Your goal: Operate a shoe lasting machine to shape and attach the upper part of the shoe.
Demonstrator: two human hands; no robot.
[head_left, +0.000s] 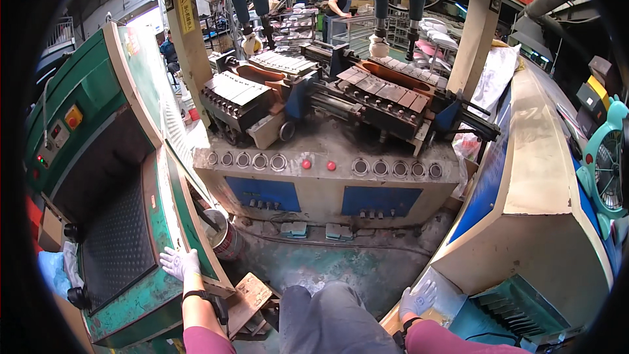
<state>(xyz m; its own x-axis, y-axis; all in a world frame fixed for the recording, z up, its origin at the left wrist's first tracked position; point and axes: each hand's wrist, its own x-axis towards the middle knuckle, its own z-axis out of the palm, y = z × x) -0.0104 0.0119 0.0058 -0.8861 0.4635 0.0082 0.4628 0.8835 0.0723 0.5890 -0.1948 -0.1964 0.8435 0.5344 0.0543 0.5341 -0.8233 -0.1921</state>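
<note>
My left hand [180, 263], in a pale work glove, lies with fingers spread on the edge of the green machine [154, 236] at my left and holds nothing. To the right, my gloved right hand [417, 299] is also open, its fingers apart, by a light tan ledge [393, 321] beside the cream cabinet [544, 239]. In front of me stands a cream two-station press [314, 187]. Its two clamp units, the left one [236, 88] and the right one [383, 95], carry rows of metal plates around brown curved pieces [395, 77].
Two teal foot pedals [339, 231] sit on the floor below the press. A bin [228, 239] and a wooden board [247, 295] are near my left arm. A teal fan [606, 164] stands far right. Behind the press, a person [339, 10] stands near loaded racks.
</note>
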